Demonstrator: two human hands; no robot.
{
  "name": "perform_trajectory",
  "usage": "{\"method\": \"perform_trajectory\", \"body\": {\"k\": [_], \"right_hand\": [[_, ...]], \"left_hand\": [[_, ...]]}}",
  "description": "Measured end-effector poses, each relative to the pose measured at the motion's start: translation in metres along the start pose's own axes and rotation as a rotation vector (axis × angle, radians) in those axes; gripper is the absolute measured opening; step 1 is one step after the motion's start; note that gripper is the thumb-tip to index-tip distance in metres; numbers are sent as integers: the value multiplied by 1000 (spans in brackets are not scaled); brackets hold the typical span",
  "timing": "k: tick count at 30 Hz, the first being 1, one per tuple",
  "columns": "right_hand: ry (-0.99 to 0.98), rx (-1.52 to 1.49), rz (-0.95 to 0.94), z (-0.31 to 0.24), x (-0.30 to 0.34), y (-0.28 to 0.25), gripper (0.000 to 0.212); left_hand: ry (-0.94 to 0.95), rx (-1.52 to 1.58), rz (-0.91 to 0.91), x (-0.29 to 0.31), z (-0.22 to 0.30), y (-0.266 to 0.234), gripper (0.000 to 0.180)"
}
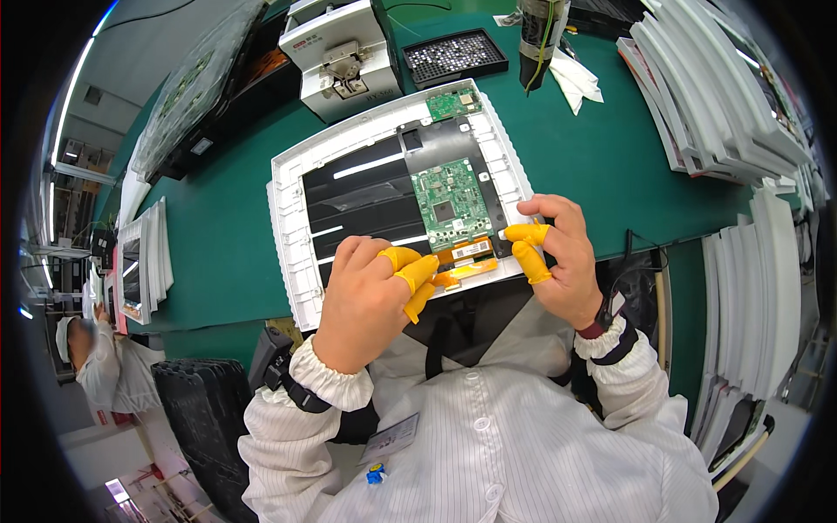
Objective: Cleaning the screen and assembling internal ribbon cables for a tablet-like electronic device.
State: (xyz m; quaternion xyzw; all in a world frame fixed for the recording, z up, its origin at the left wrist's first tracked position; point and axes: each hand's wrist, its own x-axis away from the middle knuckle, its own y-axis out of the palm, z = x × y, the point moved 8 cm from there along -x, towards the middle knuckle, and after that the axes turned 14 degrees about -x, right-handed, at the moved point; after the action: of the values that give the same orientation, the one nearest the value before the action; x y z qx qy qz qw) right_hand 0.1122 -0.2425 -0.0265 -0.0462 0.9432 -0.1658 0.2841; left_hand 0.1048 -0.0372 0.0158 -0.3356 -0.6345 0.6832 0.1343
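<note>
A white-framed display panel (296, 235) lies back side up on the bench, with dark glossy sheeting on its left part. A green circuit board (453, 202) sits on its right part, and a smaller green board (453, 105) is at the far corner. Orange flexible ribbon cables (466, 271) run along the near edge. My left hand (362, 292), in yellow finger cots, has its fingers pinched together beside the ribbons; what lies between them is hidden. At the panel's near right corner, my right hand (562, 260) has its yellow-covered thumb and forefinger bent but apart.
Behind the panel stand a white dispenser-like machine (340, 61) and a black tray (455, 58) of small metallic parts. A dark cylinder (536, 44) and white paper (575, 80) are beyond. White frames (706, 96) are stacked at right. Black trays (202, 427) stand lower left. Another person (105, 366) is far left.
</note>
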Motion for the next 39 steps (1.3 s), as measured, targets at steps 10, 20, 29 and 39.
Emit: {"method": "perform_trajectory", "body": {"k": [10,20,29,39], "right_hand": [[-171,174,-150,-39,-1,29,17],[-122,290,-220,-44,-21,54,13],[-95,236,-196,-36,-24,56,16],[-81,239,-185,-34,-25,58,16]], "left_hand": [[-68,13,131,9,-8,7,22],[-173,59,189,8,-5,13,22],[-235,37,130,8,-5,18,23],[-239,39,110,7,-6,20,22]]}}
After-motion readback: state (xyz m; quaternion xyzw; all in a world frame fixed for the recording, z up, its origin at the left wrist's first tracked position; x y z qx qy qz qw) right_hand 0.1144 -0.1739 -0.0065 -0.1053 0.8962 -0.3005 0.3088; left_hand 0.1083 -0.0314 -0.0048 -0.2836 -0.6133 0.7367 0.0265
